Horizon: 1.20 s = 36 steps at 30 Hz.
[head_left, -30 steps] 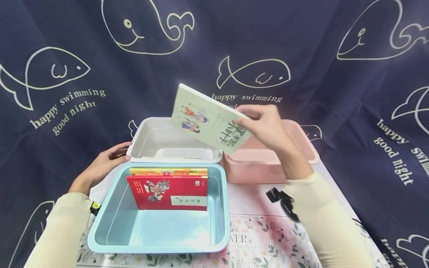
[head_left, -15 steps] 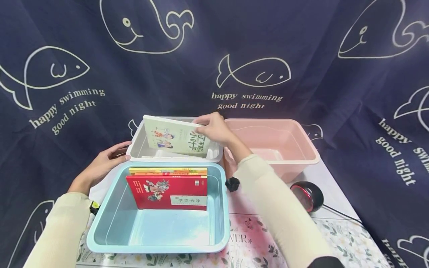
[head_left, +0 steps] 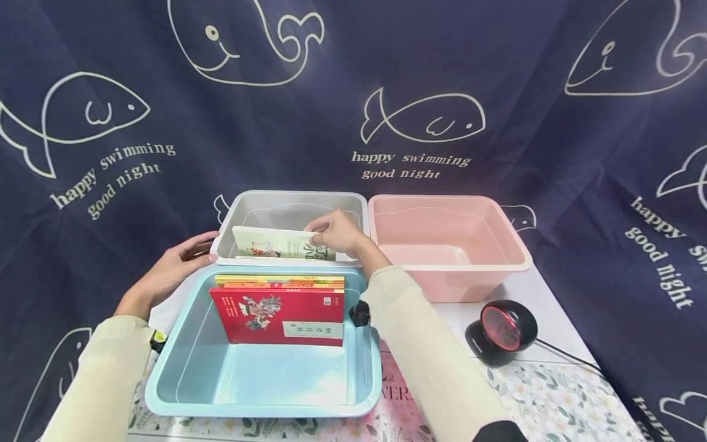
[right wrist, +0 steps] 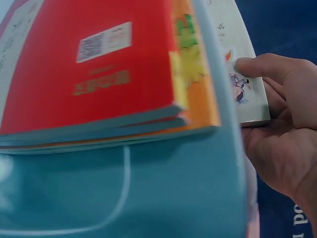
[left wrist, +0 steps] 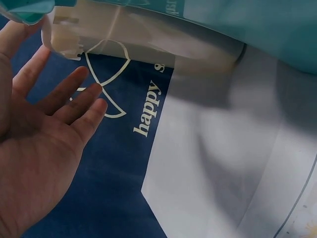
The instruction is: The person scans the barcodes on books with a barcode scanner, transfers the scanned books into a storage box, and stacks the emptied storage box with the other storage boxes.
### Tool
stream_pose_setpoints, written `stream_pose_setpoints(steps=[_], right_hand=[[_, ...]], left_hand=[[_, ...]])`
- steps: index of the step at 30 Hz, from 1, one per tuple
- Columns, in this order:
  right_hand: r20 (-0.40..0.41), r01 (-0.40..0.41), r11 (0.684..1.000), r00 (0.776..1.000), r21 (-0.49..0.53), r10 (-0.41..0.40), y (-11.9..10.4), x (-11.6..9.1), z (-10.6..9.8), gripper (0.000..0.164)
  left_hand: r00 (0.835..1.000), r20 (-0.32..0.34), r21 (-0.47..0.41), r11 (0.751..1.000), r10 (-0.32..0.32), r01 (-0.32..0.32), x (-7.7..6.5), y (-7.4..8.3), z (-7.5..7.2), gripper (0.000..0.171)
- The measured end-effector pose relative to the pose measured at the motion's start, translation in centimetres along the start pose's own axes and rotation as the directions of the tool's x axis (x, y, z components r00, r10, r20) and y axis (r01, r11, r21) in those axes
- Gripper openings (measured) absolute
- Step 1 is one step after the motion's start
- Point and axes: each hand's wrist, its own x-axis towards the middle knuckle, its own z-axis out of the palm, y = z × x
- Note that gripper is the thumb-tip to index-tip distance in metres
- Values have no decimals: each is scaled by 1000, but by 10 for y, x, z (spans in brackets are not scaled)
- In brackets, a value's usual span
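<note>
My right hand pinches a pale green book by its right end, lowered most of the way into the light grey bin. In the right wrist view the thumb of the right hand lies on the illustrated cover of the green book, the fingers behind it. A thin white edge shows in front of that book. My left hand has its fingertips at the left rim of the grey bin. The left wrist view shows the left hand with loosely extended fingers, gripping nothing.
A light blue bin stands in front, with a red book and several yellow-orange ones upright inside. To the right is a pink bin. A black round device with a cable sits beside a floral mat. A dark curtain hangs behind.
The right hand has carried the green book left from above the pink bin and down into the grey bin. The black device came into full view. The left hand has stayed put.
</note>
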Motion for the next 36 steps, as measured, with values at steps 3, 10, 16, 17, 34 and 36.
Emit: stream_pose_setpoints(steps=[3,10,16,17,34,36], right_hand=[[28,-1,1000,1000,2,1,7,0,5,24],[85,5,997,996,-83,2,16,2,13,24],[117,-43,997,992,-59,50,17,4,15,24],[121,-58,997,991,-51,64,17,5,15,24],[225,-169,985,962,46,155,18,6,11,23],[231,-122,992,966,27,113,15,6,10,25]], left_hand=[[1000,-3,2,1000,-1,1,0,0,0,78],[1000,-4,8,1000,6,-6,1,2,-1,77],[1000,-5,8,1000,-3,3,1,1,-2,79],[1000,-4,8,1000,-4,4,1,0,-2,79],[1000,1,16,1000,2,-2,0,1,-1,78],[1000,2,16,1000,-1,1,0,1,-2,79]])
